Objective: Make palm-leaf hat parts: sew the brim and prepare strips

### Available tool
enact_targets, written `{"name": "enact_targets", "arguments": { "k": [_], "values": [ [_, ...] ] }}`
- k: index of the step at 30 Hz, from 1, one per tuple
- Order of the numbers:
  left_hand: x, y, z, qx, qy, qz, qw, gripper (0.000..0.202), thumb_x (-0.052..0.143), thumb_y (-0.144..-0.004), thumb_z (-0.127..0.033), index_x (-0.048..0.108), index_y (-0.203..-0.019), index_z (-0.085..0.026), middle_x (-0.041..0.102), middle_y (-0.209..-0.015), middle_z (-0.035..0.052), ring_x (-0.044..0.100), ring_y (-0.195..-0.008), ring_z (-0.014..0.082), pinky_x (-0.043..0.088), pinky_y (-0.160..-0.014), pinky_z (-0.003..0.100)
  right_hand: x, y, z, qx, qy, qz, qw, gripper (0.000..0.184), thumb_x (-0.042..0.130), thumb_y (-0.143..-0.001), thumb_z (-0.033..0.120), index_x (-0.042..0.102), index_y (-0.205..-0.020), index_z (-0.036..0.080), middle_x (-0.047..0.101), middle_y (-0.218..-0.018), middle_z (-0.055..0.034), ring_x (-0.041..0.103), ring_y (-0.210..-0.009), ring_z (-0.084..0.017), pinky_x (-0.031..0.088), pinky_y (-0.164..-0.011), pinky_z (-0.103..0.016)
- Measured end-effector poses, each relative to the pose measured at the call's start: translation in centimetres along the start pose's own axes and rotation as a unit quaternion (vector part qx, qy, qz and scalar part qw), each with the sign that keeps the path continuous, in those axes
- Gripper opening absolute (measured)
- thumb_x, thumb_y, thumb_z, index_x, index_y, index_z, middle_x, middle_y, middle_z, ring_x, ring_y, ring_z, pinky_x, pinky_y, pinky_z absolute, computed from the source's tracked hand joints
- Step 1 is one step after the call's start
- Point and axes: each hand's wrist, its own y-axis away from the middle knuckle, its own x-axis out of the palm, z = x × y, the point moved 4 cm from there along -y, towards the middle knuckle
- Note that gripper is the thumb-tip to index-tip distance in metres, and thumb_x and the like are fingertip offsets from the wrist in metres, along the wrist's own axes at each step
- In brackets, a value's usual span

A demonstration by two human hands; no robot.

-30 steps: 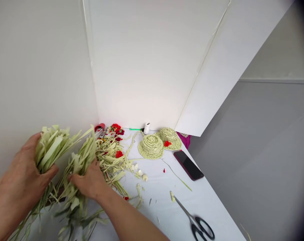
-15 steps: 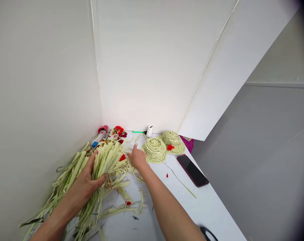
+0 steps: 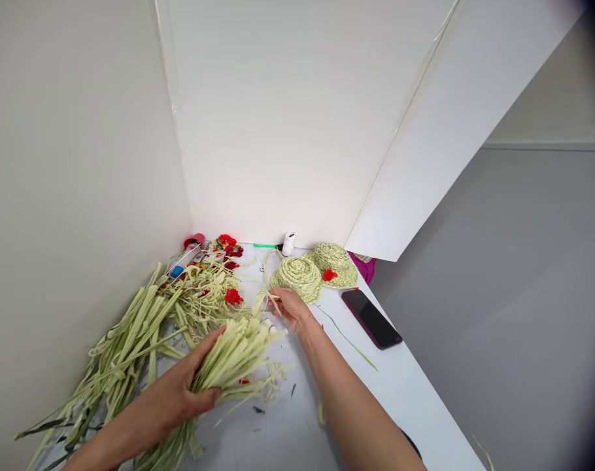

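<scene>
The left hand (image 3: 187, 379) is clamped around a bundle of pale green leaf strips (image 3: 233, 360); the right hand (image 3: 292, 309) pinches a thin pale green strip (image 3: 272, 301) just beside a round woven straw hat (image 3: 297, 278).

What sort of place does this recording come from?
Most likely a small handicraft workspace: a white table in a white-walled corner holds two small woven hats, a heap of pale green leaf strips and a spool of white thread.
</scene>
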Motion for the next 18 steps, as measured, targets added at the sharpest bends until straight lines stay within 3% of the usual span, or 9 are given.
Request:
{"name": "enact_targets", "arguments": {
  "k": [2, 5, 7, 10, 13, 15, 17, 18],
  "values": [
    [-0.8, 0.0, -0.4, -0.016, 0.035, -0.048, 0.998, 0.087, 0.062, -0.073, -0.033, 0.024, -0.151, -0.023, 0.049, -0.146, 0.0056, 0.039, -0.137, 0.0303, 0.032, -0.113, 0.045, 0.5, -0.6, -0.2, 0.001, -0.030, -0.010, 1.000, 0.028, 0.055, -0.094, 0.035, 0.059, -0.111, 0.013, 0.062, -0.104, -0.0068, 0.063, -0.085, -0.017, 0.055, -0.073, -0.034],
    [-3.7, 0.5, -0.4, -0.043, 0.050, -0.135, 0.989, 0.082, 0.060, -0.077, -0.045, 0.025, -0.149, -0.025, 0.062, -0.131, 0.0079, 0.059, -0.118, 0.0347, 0.045, -0.102, 0.051, 1.9, -1.7, -0.2, -0.001, -0.063, -0.023, 0.998, 0.027, 0.056, -0.094, 0.034, 0.058, -0.111, 0.013, 0.062, -0.101, -0.0059, 0.062, -0.081, -0.015, 0.055, -0.069, -0.032],
    [-5.9, 1.0, 0.2, -0.056, 0.018, -0.196, 0.979, 0.074, 0.056, -0.080, -0.047, 0.029, -0.147, -0.027, 0.060, -0.133, 0.0087, 0.061, -0.113, 0.0351, 0.046, -0.100, 0.052, 2.7, -2.1, -0.1, -0.002, -0.086, -0.019, 0.996, 0.025, 0.057, -0.093, 0.032, 0.058, -0.110, 0.013, 0.062, -0.099, -0.0050, 0.062, -0.077, -0.014, 0.055, -0.066, -0.029],
    [-8.2, 1.6, 1.3, -0.061, -0.094, -0.290, 0.950, 0.077, 0.056, -0.080, -0.047, 0.025, -0.147, -0.026, 0.046, -0.146, 0.0134, 0.051, -0.126, 0.0385, 0.037, -0.108, 0.055, 3.0, -2.1, 0.1, 0.005, -0.122, 0.015, 0.992, 0.020, 0.057, -0.093, 0.030, 0.060, -0.101, 0.012, 0.062, -0.087, -0.0019, 0.059, -0.067, -0.010, 0.052, -0.058, -0.024],
    [-8.3, 1.6, 1.1, -0.040, -0.227, -0.322, 0.918, 0.087, 0.057, -0.079, -0.049, 0.016, -0.150, -0.019, 0.032, -0.152, 0.0191, 0.034, -0.137, 0.0406, 0.029, -0.111, 0.057, 2.3, -1.2, 0.2, 0.006, -0.164, 0.064, 0.984, 0.017, 0.064, -0.088, 0.027, 0.060, -0.084, 0.011, 0.058, -0.069, 0.0023, 0.052, -0.053, -0.007, 0.046, -0.051, -0.020],
    [-7.6, 1.1, -0.3, -0.011, -0.276, -0.335, 0.901, 0.085, 0.056, -0.080, -0.051, 0.020, -0.149, -0.019, 0.030, -0.153, 0.0181, 0.030, -0.139, 0.0385, 0.027, -0.113, 0.055, 1.5, -0.5, 0.1, -0.003, -0.187, 0.081, 0.979, 0.018, 0.073, -0.078, 0.024, 0.060, -0.075, 0.012, 0.056, -0.062, 0.0033, 0.050, -0.049, -0.006, 0.044, -0.050, -0.020],
    [-6.7, -0.2, -2.4, 0.017, -0.255, -0.342, 0.904, 0.074, 0.056, -0.080, -0.052, 0.030, -0.144, -0.024, 0.040, -0.147, 0.0135, 0.039, -0.134, 0.0349, 0.031, -0.111, 0.053, 0.9, 0.2, -0.1, -0.016, -0.201, 0.091, 0.975, 0.020, 0.079, -0.069, 0.022, 0.062, -0.073, 0.012, 0.058, -0.060, 0.0027, 0.050, -0.049, -0.007, 0.043, -0.050, -0.020],
    [-6.1, -1.3, -3.5, 0.029, -0.212, -0.330, 0.919, 0.067, 0.056, -0.080, -0.053, 0.037, -0.139, -0.026, 0.050, -0.138, 0.0115, 0.049, -0.125, 0.0326, 0.037, -0.107, 0.051, 0.8, 0.5, -0.1, -0.023, -0.205, 0.096, 0.974, 0.021, 0.080, -0.066, 0.022, 0.064, -0.074, 0.012, 0.059, -0.060, 0.0025, 0.051, -0.050, -0.007, 0.043, -0.051, -0.020]
  ]
}}
